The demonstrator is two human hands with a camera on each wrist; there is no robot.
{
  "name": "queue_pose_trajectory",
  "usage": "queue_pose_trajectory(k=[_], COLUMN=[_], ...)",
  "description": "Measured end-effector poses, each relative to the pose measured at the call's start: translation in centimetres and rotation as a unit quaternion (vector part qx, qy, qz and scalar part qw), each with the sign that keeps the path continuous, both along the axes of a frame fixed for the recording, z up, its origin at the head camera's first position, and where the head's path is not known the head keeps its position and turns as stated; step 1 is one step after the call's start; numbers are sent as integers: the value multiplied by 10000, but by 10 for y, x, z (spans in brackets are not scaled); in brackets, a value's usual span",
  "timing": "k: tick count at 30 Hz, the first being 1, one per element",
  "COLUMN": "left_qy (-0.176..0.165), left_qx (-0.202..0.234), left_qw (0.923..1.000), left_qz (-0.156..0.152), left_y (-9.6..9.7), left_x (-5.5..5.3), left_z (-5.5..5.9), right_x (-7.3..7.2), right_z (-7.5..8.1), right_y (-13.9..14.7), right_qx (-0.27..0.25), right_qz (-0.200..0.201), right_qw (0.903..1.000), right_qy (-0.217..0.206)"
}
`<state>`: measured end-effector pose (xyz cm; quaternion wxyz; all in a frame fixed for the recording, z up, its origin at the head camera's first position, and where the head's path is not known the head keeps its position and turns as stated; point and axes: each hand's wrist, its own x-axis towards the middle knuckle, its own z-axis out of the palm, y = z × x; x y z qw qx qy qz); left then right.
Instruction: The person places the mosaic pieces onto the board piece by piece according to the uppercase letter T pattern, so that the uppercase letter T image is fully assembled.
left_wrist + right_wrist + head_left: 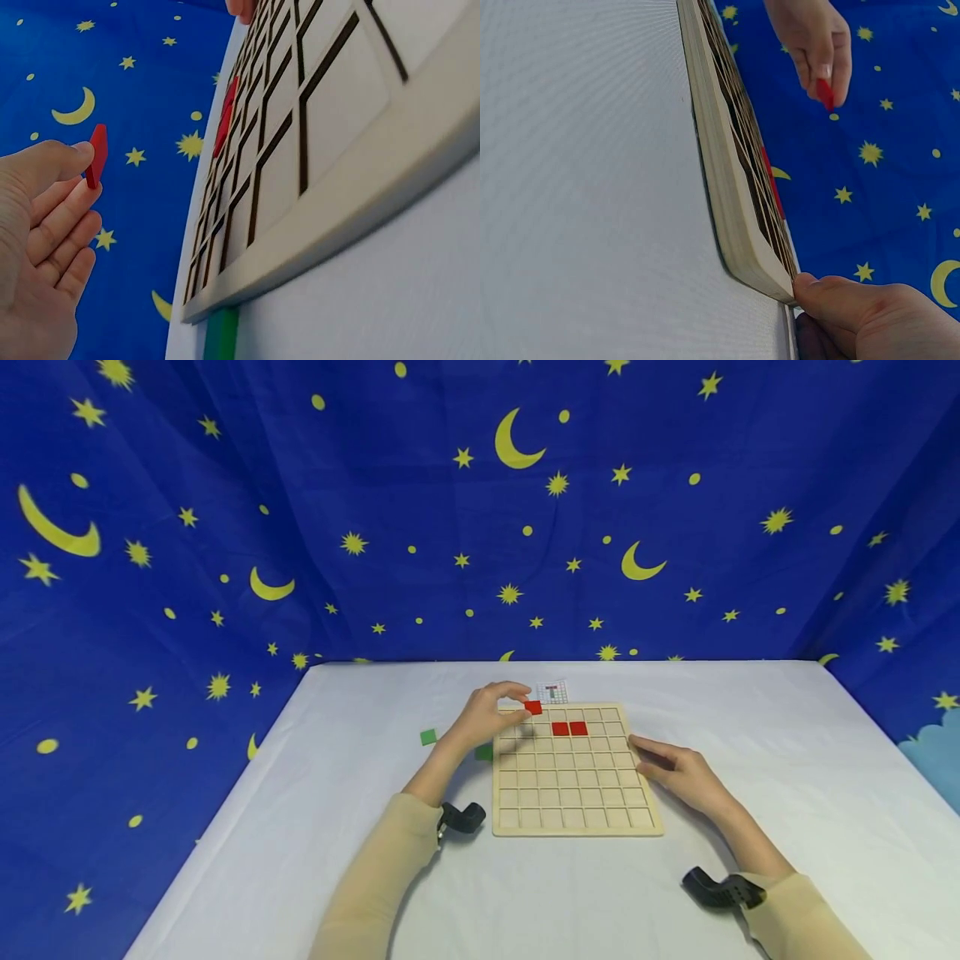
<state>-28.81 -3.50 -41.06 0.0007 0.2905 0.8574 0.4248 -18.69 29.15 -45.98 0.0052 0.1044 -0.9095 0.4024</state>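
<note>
My left hand [483, 717] pinches a red square tile [533, 707] between thumb and fingertips, above the far left part of a wooden grid board [577, 832]. In the left wrist view the red tile [97, 156] is edge-on, apart from the board. Two red tiles [569, 729] lie side by side in the board's second row from the far edge. Against the board's right edge, my right hand [681, 772] rests its thumb and a fairly straight finger. The right wrist view shows the thumb [840, 300] touching the rim; its other fingers are mostly hidden.
A green tile [428, 737] lies on the white table left of the board; another green tile [484, 752] is by the board's left edge, partly hidden. Behind the board lies a small printed grid card [552, 692]. A blue star-patterned curtain [420, 510] surrounds the table's far sides.
</note>
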Motion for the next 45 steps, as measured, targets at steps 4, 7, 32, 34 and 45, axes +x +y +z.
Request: queue_pose_trajectory(k=[4,7,32,34,45], left_qy=[-13,-50,99,152,689], left_qx=[23,-23,-567,-645,-1138], left_qw=[10000,10000,9980,9973,9901], left_qz=[-44,-59,-277,-313,-443], left_y=[8,12,19,19,21], left_x=[-1,-2,-9,-11,-11], left_z=[-3,-6,-27,-31,-34], right_x=[0,0,-2,-2,-2], right_z=[0,0,-2,-2,-2], right_y=[0,0,1,1,1], right_qx=[-3,-17,-33,-43,-28], right_qz=[-2,6,-11,-10,-17], right_qw=[10000,10000,10000,10000,10000], right_qy=[21,8,-22,-32,-56])
